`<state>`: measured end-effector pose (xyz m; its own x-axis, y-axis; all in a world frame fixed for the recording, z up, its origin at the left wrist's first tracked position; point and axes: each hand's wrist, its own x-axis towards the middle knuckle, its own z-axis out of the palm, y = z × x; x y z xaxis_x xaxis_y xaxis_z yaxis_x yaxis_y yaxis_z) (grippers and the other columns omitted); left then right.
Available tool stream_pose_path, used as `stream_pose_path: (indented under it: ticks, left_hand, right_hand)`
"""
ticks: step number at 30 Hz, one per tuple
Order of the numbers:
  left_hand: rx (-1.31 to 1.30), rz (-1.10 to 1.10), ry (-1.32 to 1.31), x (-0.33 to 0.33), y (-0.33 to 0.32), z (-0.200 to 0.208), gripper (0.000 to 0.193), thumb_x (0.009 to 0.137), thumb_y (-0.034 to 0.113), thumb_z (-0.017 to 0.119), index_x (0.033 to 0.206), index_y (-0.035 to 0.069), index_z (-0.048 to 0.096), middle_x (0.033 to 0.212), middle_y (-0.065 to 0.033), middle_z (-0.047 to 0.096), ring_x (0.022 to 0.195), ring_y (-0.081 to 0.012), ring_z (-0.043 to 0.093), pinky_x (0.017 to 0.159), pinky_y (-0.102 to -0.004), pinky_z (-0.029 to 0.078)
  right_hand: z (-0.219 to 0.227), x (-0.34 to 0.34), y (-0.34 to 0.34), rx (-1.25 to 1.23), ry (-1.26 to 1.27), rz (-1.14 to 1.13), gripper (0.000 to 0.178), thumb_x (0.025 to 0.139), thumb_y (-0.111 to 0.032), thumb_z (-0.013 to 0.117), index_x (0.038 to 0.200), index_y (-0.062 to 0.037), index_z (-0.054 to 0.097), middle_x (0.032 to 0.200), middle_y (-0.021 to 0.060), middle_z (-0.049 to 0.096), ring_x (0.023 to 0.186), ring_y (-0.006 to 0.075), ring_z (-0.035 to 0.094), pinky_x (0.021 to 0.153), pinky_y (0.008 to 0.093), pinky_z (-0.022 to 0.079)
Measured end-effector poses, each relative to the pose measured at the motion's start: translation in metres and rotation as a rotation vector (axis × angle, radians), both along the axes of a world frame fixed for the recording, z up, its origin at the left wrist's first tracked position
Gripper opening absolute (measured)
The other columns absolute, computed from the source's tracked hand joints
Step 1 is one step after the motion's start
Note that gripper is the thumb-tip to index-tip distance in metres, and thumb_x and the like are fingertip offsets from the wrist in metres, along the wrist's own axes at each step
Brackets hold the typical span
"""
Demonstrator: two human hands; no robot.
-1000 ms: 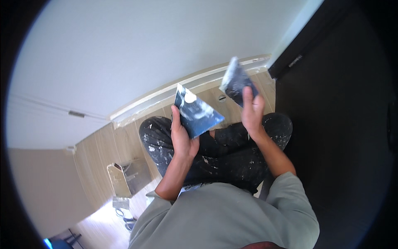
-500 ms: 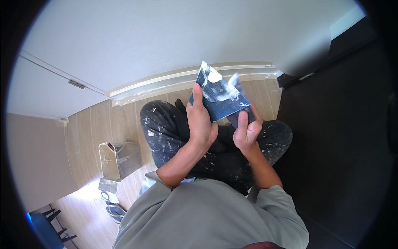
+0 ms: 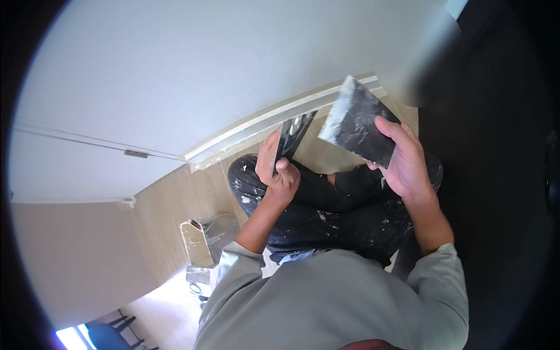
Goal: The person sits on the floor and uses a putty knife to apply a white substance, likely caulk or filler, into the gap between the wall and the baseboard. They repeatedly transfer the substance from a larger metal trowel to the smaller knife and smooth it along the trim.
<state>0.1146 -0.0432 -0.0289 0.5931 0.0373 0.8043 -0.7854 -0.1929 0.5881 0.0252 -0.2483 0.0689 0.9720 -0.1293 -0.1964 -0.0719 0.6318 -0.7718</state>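
Note:
My left hand [image 3: 280, 174] is closed around a dark flat putty board [image 3: 293, 140], now seen nearly edge-on, with streaks of white filler on its face. To its right, apart from the board, my right hand [image 3: 407, 158] grips a dark flat filler spreader [image 3: 361, 125]. White paste coats the spreader's far left edge, and my right thumb presses on its upper face. Both tools are held up over my paint-spotted dark trousers [image 3: 326, 216], close to the skirting.
A white skirting board [image 3: 280, 115] runs along the foot of the pale wall [image 3: 221, 64], with tape on the wood-look floor beside it. A smeared open container [image 3: 198, 245] stands at left. A black panel [image 3: 496, 204] rises at right; a dark blue chair [image 3: 108, 335] is at lower left.
My hands have moved apart. The spreader has come away from the board and moved right, its pasted edge now showing. The board has tilted to edge-on; the whole view has turned.

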Motion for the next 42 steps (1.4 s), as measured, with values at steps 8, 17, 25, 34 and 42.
stream_pose_path:
  ticks: [8,17,25,34,42]
  left_hand:
    - [0.143,-0.191,-0.306,0.014,-0.001,0.014,0.054,0.103,0.042,0.043,0.116,-0.006,0.064,0.102,-0.0239,0.070,0.092,-0.0350,0.071,0.079,-0.0404,0.058]
    - [0.498,-0.289,-0.201,0.031,0.004,-0.008,0.046,0.106,0.032,0.038,0.116,-0.005,0.064,0.105,-0.0217,0.070,0.096,-0.0314,0.070,0.083,-0.0361,0.055]
    - [-0.835,-0.415,1.297,0.040,0.065,-0.046,0.044,0.101,0.043,0.051,0.129,0.010,0.056,0.120,-0.0039,0.064,0.100,-0.0201,0.064,0.090,-0.0354,0.051]
    - [-1.133,-0.457,1.202,0.014,0.168,-0.084,0.031,0.099,0.037,0.056,0.113,0.009,0.063,0.099,-0.0046,0.068,0.075,-0.0137,0.066,0.057,-0.0238,0.055]
    - [-1.175,-0.476,1.097,0.012,0.140,-0.069,0.036,0.101,0.027,0.055,0.126,0.001,0.054,0.096,-0.0038,0.062,0.068,-0.0084,0.052,0.045,-0.0165,0.042]
  right_hand:
    - [0.003,0.006,0.002,0.051,0.047,0.158,0.024,0.094,-0.026,0.060,0.101,-0.0034,0.064,0.088,0.0047,0.068,0.077,0.0136,0.066,0.058,0.0310,0.050]
    - [-0.024,0.016,-0.037,0.182,0.167,-0.078,0.021,0.093,-0.024,0.060,0.105,-0.0069,0.061,0.093,0.0053,0.067,0.074,0.0157,0.061,0.059,0.0303,0.046]
    - [-0.146,0.083,-0.241,-1.641,-0.178,-0.434,0.032,0.097,-0.009,0.053,0.128,-0.0027,0.058,0.117,0.0122,0.063,0.102,0.0228,0.062,0.088,0.0359,0.051]
    - [-0.278,0.101,-0.323,-2.375,0.055,-0.065,0.066,0.081,-0.001,0.054,0.146,-0.0116,0.042,0.141,0.0117,0.046,0.131,0.0279,0.042,0.106,0.0439,0.034]
    - [-0.311,0.128,-0.327,-2.417,0.132,-0.223,0.063,0.085,-0.002,0.052,0.146,-0.0107,0.041,0.142,0.0105,0.046,0.130,0.0276,0.044,0.101,0.0476,0.036]
